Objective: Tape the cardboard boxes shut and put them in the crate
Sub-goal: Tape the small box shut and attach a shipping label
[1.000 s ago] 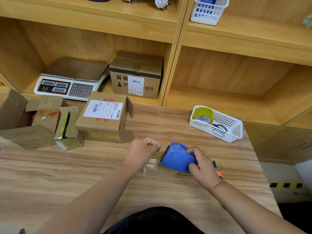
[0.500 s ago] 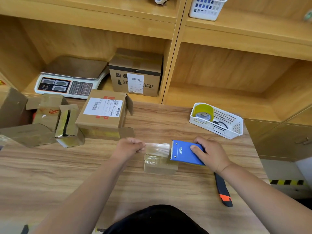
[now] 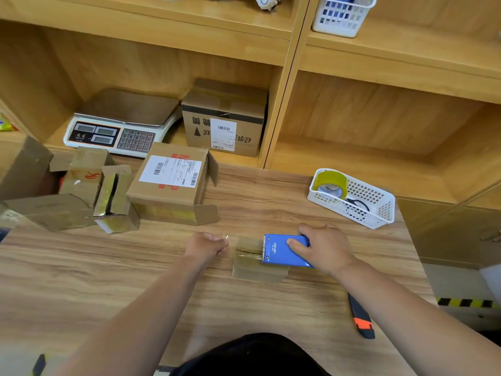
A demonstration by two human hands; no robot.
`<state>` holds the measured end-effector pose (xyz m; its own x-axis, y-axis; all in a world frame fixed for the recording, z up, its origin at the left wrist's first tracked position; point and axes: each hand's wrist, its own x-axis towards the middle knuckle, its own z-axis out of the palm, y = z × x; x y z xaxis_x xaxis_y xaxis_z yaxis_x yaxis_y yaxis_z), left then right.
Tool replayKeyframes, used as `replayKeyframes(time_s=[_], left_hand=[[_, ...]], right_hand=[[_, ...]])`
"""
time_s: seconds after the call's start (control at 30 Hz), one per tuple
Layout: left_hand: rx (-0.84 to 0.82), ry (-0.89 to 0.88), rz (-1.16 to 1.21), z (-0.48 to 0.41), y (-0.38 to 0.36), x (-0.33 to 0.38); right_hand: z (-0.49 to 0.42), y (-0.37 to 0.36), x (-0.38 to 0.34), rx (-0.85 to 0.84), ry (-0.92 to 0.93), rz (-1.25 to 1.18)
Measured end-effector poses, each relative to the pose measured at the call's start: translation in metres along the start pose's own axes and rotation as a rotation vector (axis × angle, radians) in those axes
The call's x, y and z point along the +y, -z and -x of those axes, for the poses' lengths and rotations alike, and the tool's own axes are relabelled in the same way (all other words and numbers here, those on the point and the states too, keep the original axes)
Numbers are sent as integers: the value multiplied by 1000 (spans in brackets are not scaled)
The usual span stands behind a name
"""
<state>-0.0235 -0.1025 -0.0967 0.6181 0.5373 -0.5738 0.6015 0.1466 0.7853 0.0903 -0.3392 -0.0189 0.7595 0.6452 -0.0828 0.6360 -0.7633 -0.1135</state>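
Head view, and both hands are busy. The left hand is curled tight, pinching the loose end of a clear tape strip just left of the small cardboard box, which sits mid-desk. The right hand wraps around the blue tape dispenser, index finger laid flat on top, toothed edge over the box's lid.

Count time:
- One dispenser.
- One orange-and-black utility knife by the right forearm.
- One labelled box farther back, side flaps open.
- A jumble of open boxes at the left; no clean count there.
- One taped box on the shelf beside one scale.
- Two white baskets: the desk basket holding a yellow tape roll, and the shelf basket up top.
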Motion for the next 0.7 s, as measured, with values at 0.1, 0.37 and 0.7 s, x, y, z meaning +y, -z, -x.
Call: replayKeyframes(time_s=[0.1, 0.37, 0.7], left_hand=[[20, 16, 18, -3, -3, -4], [22, 41, 78, -11, -3, -10], [23, 61, 66, -16, -3, -16]], right_hand=[[-2, 1, -7, -2, 15, 67], [-4, 0, -20, -17, 13, 154], [-8, -5, -22, -74, -8, 216]])
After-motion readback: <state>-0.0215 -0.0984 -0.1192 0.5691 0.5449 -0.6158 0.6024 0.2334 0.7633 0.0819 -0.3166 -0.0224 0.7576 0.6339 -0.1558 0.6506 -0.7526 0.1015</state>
